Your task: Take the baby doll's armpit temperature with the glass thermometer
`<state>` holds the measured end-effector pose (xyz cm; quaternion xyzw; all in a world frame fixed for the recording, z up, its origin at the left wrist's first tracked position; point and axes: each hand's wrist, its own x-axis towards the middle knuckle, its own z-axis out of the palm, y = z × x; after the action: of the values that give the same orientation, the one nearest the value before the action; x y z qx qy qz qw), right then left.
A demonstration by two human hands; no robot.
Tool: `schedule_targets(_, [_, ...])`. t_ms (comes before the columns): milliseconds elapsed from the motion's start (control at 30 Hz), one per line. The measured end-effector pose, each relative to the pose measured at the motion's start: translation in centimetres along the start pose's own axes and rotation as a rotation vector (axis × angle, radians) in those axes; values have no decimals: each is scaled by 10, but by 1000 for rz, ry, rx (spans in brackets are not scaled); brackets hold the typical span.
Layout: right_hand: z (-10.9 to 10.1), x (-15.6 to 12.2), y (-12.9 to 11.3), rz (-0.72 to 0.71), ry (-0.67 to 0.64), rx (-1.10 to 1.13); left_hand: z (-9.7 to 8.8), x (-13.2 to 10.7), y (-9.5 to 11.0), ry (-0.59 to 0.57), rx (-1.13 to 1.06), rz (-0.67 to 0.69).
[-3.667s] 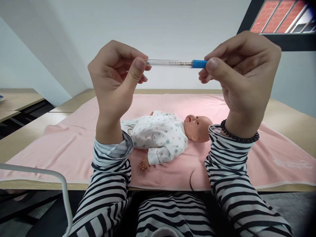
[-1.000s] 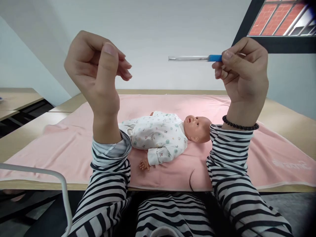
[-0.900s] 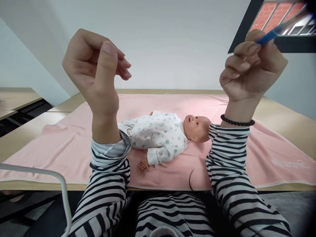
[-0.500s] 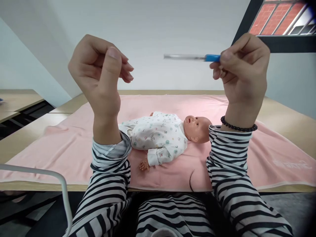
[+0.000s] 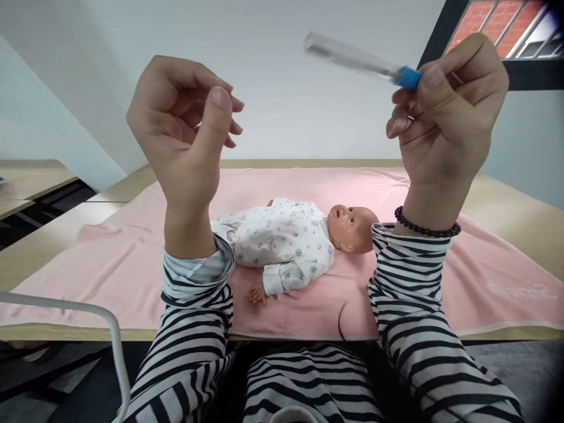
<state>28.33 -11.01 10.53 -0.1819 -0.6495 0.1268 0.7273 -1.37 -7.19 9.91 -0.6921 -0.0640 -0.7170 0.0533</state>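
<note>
My right hand is raised and pinches the blue end of a clear glass thermometer, which slants up to the left and is blurred by motion. Level with it, my left hand is raised with its fingers loosely curled and holds nothing. Below both hands a baby doll in a white patterned suit lies on its back on a pink blanket, head to the right.
The blanket covers a wooden table that runs to both sides. A white metal rail curves at the lower left. A dark-framed window sits at the upper right. My striped sleeves and lap fill the bottom.
My left hand let go of the thermometer and stays raised. My right hand has swung it back and forth; its tip now points higher than half a second ago.
</note>
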Motion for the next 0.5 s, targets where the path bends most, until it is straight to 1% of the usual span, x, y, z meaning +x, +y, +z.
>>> schedule_targets(67, [2, -1, -3, 10, -20, -32, -4, -1, 1, -107, 31, -5])
schedule_targets(133, [4, -3, -7, 18, -24, -118, -4, -1, 4, -181, 8, -33])
schedule_targets(167, [5, -4, -9, 22, -22, -152, -3, -2, 6, -198, -20, -52])
schedule_targets(300, [11, -8, -14, 100, -5, -315, 5, -4, 15, -158, -122, -86])
schedule_targets(367, [14, -10, -16, 115, -31, -381, 8, -5, 18, -143, -136, -99])
schedule_targets(433, [16, -11, -17, 89, -62, -372, 10, -5, 19, -142, -144, -83])
schedule_targets(500, [16, -11, -19, 43, -62, -312, 9, -5, 20, -142, -120, -70])
